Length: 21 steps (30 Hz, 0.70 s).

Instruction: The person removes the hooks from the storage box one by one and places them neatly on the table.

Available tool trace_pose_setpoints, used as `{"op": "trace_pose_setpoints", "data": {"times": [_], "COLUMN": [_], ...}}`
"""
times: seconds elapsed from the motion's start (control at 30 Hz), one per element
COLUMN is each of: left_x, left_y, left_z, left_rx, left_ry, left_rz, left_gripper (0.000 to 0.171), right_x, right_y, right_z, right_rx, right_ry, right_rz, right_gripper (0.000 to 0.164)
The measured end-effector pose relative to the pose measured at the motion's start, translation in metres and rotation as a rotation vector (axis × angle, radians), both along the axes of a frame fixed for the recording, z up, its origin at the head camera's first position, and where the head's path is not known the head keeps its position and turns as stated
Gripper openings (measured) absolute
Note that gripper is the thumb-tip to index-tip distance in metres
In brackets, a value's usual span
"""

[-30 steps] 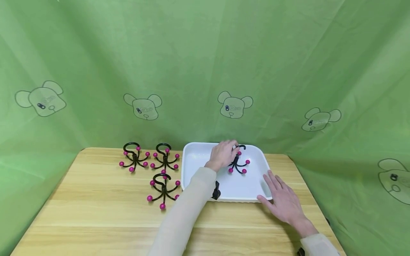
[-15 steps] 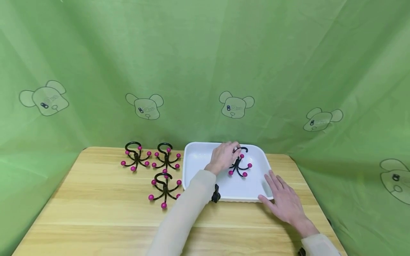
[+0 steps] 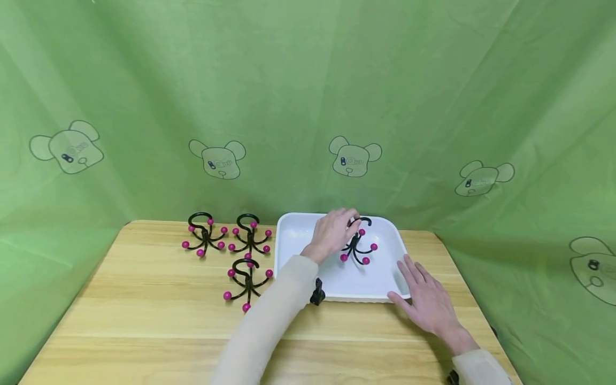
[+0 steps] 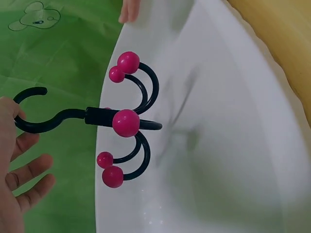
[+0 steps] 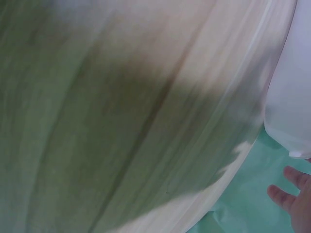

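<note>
My left hand pinches the curved top of a black multi-arm hanging hook with pink ball tips. The hook hangs over the right half of a white tray, its arms pointing down and curling up. In the left wrist view the other fingers spread away from the hook. My right hand lies with straight fingers along the tray's right front corner, thumb at the rim. Only a few of its fingertips show beside the tray in the right wrist view.
Left of the tray, three similar hooks stand on the wooden table: one at back left, one nearer the tray, and one in front, partly overlapped by the left sleeve. A green curtain surrounds the table.
The held hook dipped slightly toward the tray, then rose a little again with my left hand. My right hand has stayed at the tray's corner.
</note>
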<state>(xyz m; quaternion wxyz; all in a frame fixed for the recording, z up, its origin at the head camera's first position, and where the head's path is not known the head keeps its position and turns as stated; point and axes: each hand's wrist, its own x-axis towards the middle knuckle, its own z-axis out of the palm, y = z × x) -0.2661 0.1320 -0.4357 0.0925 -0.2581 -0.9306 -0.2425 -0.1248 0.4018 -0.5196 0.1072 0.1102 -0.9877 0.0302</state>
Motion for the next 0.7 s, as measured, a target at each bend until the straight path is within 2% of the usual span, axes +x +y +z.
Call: {"op": "trace_pose_setpoints", "data": {"times": [0.47,0.7], "left_x": [0.019,0.032], "left_y": [-0.020,-0.035], "left_z": [0.022,0.039], "left_rx": [0.058,0.106], "left_ry": [0.020,0.045], "left_rz": [-0.013,-0.036], "left_gripper": [0.030,0.030], "right_x": [-0.001,-0.001], "right_y": [0.001,0.000], "right_z": [-0.003,-0.002], "right_rx": [-0.002,0.006], "right_ry": [0.008,0.008], "right_rz": [0.001,-0.001], "right_gripper": [0.087,0.088]}}
